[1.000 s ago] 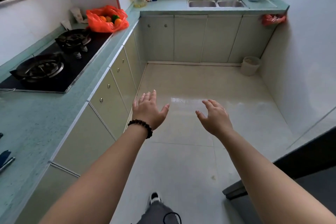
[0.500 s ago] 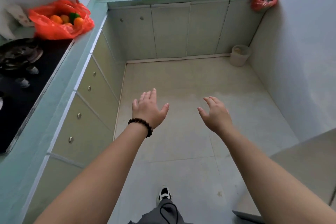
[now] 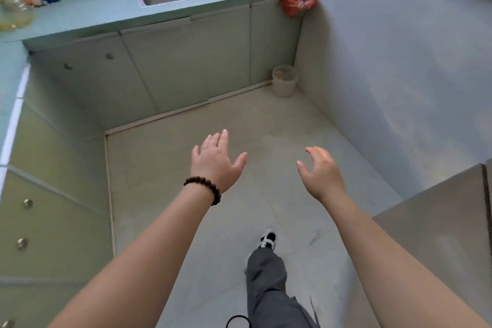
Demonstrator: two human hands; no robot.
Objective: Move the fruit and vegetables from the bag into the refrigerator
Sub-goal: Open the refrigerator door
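Your left hand and right hand both hang over the floor with fingers spread, holding nothing, and the fruit bag isn't anywhere in view, steel fridge at right.

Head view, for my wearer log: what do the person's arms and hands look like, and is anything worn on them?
Both forearms are bare, with no sleeves in view. The left hand has a bracelet of dark round beads at the wrist. The right hand wears nothing: no ring, watch or glove shows. No markings are visible on either arm.
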